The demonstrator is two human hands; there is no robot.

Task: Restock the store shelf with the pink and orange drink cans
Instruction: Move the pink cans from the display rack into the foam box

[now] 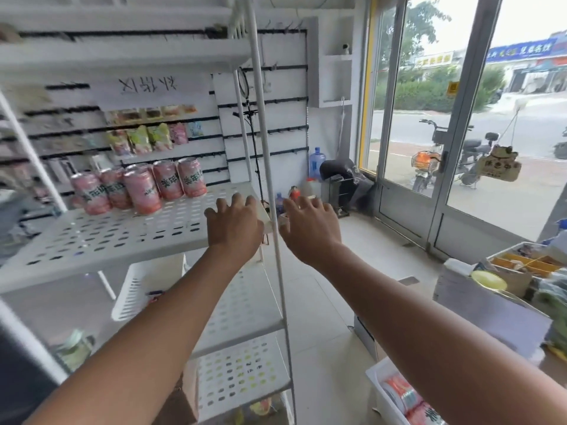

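Right forearm (445, 332) over half-hidden cans (402, 397) in edge-cropped bin (376, 382).

White slat wall (285, 118) running along the back, snack packets (147, 138) hanging on it. Pale tiled floor (322, 302) stretching below. Daylight coming through glass doors (411, 133) on the right, scooter (466, 154) standing outside. Blue water jug (316, 162) sitting in the corner.
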